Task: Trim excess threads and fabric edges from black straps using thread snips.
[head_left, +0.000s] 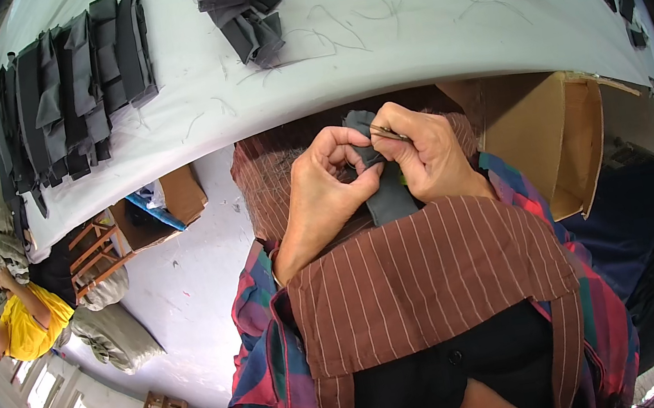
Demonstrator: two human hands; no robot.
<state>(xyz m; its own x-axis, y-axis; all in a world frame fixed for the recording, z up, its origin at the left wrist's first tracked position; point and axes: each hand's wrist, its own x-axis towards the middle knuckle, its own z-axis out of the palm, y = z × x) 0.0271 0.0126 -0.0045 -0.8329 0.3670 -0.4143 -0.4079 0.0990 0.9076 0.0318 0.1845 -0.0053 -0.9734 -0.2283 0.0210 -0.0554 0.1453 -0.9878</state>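
Observation:
A dark grey strip of fabric hangs over my lap, its upper end bunched between my hands. My left hand pinches that bunched end with thumb and fingers. Close against it, my right hand is closed around a slim metal tool, whose tip meets the cloth. The tool looks like small thread snips or tweezers; most of it is hidden in my fingers. Beneath both hands lies my brown striped apron, with loose thread bits on its far part.
A white-covered table curves across in front of me, strewn with loose threads. Stacked dark fabric strips lie at its left, and another pile at its middle. A cardboard box stands at right. A person in yellow is far left.

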